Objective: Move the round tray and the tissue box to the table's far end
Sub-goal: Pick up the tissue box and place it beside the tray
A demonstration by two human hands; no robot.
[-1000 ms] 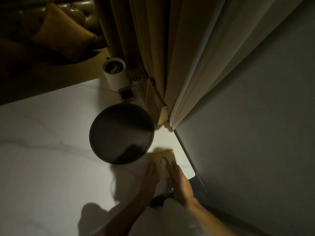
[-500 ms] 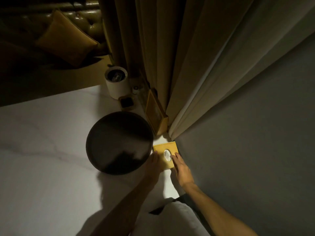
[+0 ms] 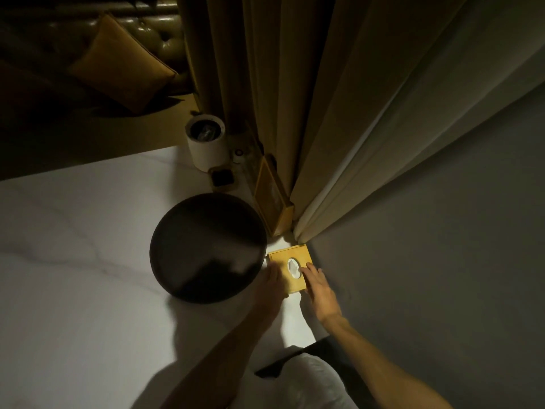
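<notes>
A dark round tray (image 3: pixel 206 246) lies flat on the white marble table (image 3: pixel 73 276). Just right of it, near the table's right edge, sits a square yellow wooden tissue box (image 3: pixel 283 258) with a white tissue showing in its round opening. My left hand (image 3: pixel 272 286) presses against the box's left side, between box and tray. My right hand (image 3: pixel 320 286) holds the box's right side, fingers reaching onto its top. Both hands grip the box together.
Beyond the tray stand a white cylindrical container (image 3: pixel 206 143), a small dark square holder (image 3: pixel 222 178) and a yellow wooden stand (image 3: pixel 272 199) against the curtains (image 3: pixel 295 98). A grey wall (image 3: pixel 427 276) runs along the table's right edge. A sofa with cushion (image 3: pixel 118 63) lies far left.
Both hands have slid the tissue box away from me along the right edge, from near the table's corner to beside the tray, close to the curtain.
</notes>
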